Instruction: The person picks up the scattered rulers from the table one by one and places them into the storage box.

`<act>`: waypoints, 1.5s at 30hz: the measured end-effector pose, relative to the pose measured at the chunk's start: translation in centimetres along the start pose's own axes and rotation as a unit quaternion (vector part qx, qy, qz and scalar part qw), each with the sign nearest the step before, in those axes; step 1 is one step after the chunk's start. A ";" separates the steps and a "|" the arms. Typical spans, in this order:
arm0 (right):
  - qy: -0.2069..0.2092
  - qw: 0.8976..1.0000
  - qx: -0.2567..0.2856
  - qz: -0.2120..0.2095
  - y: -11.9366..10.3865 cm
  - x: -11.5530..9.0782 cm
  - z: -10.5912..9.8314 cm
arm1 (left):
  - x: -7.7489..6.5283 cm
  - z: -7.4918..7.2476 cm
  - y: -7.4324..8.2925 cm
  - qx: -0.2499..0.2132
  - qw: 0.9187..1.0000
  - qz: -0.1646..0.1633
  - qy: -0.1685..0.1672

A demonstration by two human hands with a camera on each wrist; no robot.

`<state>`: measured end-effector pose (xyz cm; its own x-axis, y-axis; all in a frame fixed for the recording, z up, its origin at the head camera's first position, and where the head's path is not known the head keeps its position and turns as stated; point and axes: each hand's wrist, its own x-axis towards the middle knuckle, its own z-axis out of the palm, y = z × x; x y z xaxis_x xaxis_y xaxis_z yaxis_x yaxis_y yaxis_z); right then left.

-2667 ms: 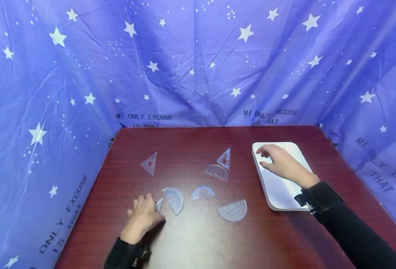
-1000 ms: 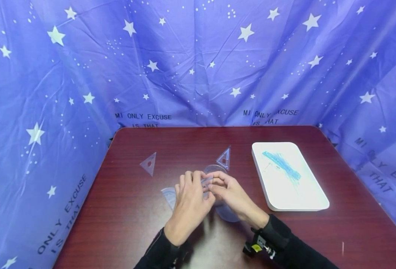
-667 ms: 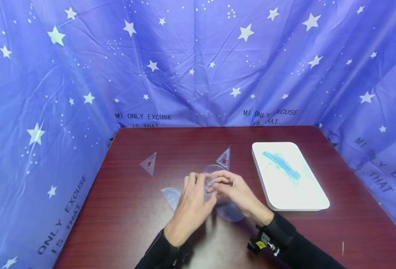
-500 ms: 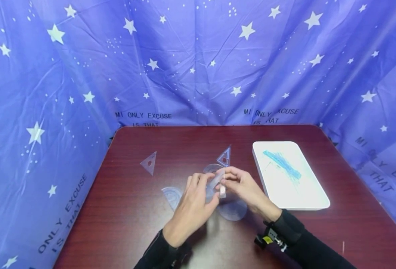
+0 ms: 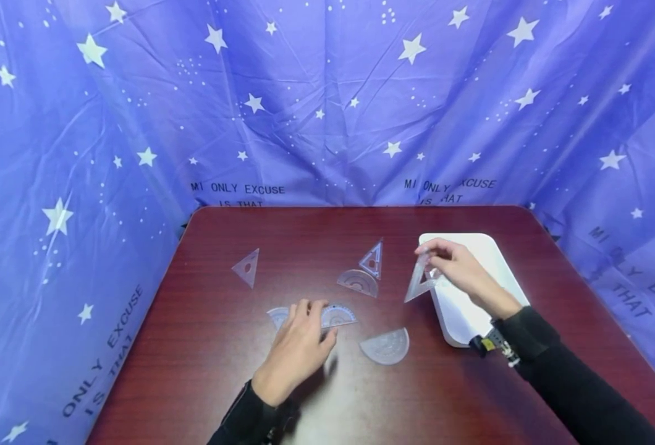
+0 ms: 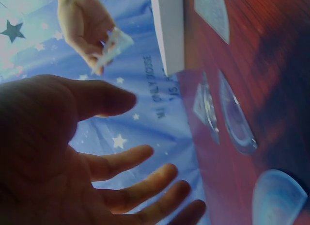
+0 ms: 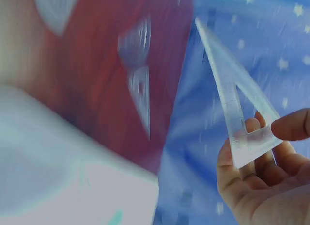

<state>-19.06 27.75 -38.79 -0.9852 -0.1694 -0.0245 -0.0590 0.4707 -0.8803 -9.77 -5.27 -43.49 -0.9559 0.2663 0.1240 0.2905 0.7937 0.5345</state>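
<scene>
My right hand point(image 5: 461, 272) pinches a clear set square point(image 5: 419, 281) by one end, at the left edge of the white box point(image 5: 480, 312). In the right wrist view the set square point(image 7: 237, 99) points away from the thumb, its triangular cut-out visible. My left hand point(image 5: 296, 349) hovers over the table with fingers spread and nothing in them; the left wrist view shows the same hand point(image 6: 111, 152) bare. Beneath and beside it lie two protractors, one partly covered point(image 5: 277, 316) and one with blue markings point(image 5: 340, 316).
On the dark red table point(image 5: 205, 371) lie another protractor point(image 5: 385, 347), a clear protractor point(image 5: 358, 282) touching or close to a blue-edged set square point(image 5: 372, 261), and a small set square point(image 5: 246, 269) at the left. A starry blue curtain point(image 5: 327, 111) surrounds the table's back and sides.
Both hands were together mid-table over the set square. The right hand has carried it rightward to the white box; the left hand has let go and drawn back slightly left.
</scene>
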 end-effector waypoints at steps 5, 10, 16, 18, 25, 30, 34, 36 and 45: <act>0.016 0.994 -0.102 0.034 1.8 2.1 -3.7 | -0.3 -0.1 -1.0 0.013 0.999 -0.030 -0.015; -0.001 0.983 -0.177 0.051 4.8 3.8 -5.6 | -0.4 -0.1 -1.5 0.011 0.998 -0.050 -0.021; -0.056 0.961 -0.268 0.045 7.8 4.7 -6.0 | -0.5 -0.1 -1.7 0.008 0.998 -0.056 -0.026; -0.064 0.954 -0.289 0.039 8.3 4.8 -5.9 | -0.5 -0.1 -1.9 0.005 0.998 -0.059 -0.026; -0.070 0.937 -0.343 0.010 8.8 5.7 -4.9 | -0.3 -0.2 -3.0 0.002 0.997 -0.070 -0.015; -0.057 0.928 -0.367 -0.011 9.0 6.3 -4.4 | 0.8 -0.4 -4.5 -0.002 0.996 -0.085 -0.014; -0.047 0.929 -0.366 -0.022 9.1 6.5 -4.2 | 2.3 -0.4 -6.2 0.003 0.994 -0.107 -0.022; -0.045 0.930 -0.364 -0.026 9.1 6.5 -4.2 | 3.1 -0.6 -7.1 0.004 0.992 -0.120 -0.021; -0.026 0.934 -0.354 -0.041 9.3 6.1 -4.2 | 7.1 -2.6 -10.2 0.026 0.984 -0.176 0.007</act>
<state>-26.30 34.69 -45.12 -0.9647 -0.2632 -0.0104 -0.2435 0.9061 -0.3460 -19.67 -12.93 -45.88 -0.9981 -0.0365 -0.0498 -0.0566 0.8630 0.5021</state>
